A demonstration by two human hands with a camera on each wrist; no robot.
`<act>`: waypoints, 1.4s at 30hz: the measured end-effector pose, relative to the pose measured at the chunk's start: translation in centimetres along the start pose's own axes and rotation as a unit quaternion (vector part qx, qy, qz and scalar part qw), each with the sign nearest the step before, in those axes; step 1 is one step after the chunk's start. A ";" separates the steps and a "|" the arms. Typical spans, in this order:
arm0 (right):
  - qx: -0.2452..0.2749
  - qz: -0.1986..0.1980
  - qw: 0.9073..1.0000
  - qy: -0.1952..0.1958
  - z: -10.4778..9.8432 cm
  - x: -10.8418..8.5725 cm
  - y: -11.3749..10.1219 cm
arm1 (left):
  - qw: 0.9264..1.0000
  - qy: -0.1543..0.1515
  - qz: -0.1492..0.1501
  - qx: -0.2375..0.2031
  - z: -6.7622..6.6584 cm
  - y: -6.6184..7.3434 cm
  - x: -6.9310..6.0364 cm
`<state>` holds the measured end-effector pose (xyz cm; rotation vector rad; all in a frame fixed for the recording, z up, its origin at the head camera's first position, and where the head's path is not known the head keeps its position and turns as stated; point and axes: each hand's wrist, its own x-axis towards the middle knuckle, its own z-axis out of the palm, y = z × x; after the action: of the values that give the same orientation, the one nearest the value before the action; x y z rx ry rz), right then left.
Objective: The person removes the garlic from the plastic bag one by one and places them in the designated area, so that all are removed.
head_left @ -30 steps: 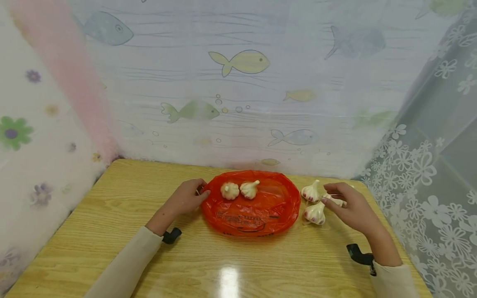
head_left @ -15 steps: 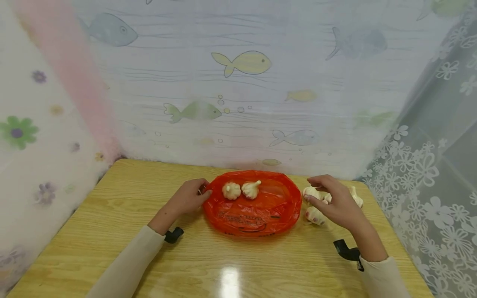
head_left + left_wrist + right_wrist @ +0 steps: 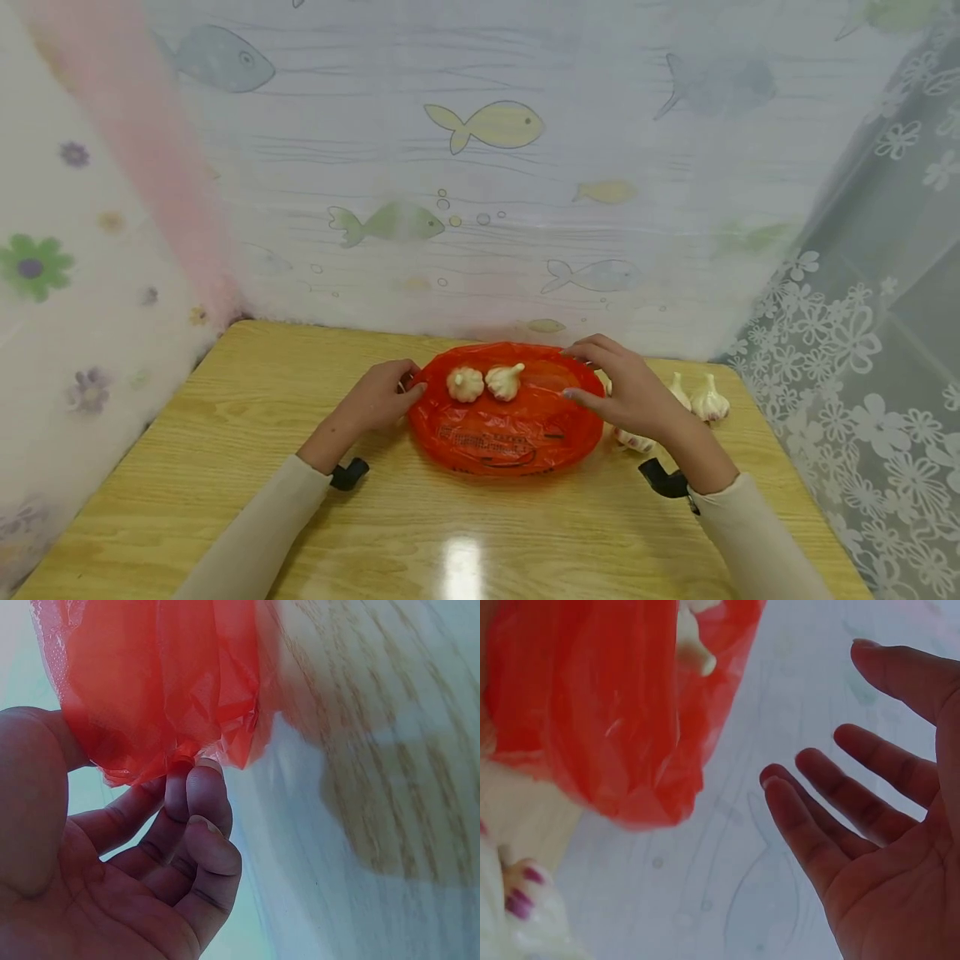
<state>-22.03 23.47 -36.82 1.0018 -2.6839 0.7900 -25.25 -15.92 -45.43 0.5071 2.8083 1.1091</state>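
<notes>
Fish-print backdrop (image 3: 480, 67) behind wooden table (image 3: 187, 450)

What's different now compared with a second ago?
The right hand has moved left, from the loose garlic bulbs to the right side of the red bag, fingers spread, holding nothing. The left hand still grips the bag's left edge; two bulbs remain inside its rim.

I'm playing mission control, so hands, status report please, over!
Left hand grips red bag at edge. Right hand empty, near its right end. Two garlic bulbs on it. Nothing seen blocking.

The bag (image 3: 551, 417) is thin, crinkled plastic (quite glossy), the table (image 3: 390, 533) smooth wood-grain.
</notes>
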 end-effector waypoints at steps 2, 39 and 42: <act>-0.002 -0.006 1.000 -0.011 0.4 0.6 -0.2 | 1.000 0.000 0.002 0.001 0.0 0.0 0.0; -0.126 -0.026 0.962 -0.239 5.2 8.3 -1.8 | 1.000 0.000 0.001 -0.003 0.0 0.3 -0.2; -0.132 -0.015 0.956 -0.261 5.6 8.6 -1.9 | 1.000 0.001 0.001 -0.004 0.0 0.3 -0.3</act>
<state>-27.19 14.51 -37.93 1.3234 -3.0775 0.1536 -24.92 -15.80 -45.18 0.5076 2.8047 1.1209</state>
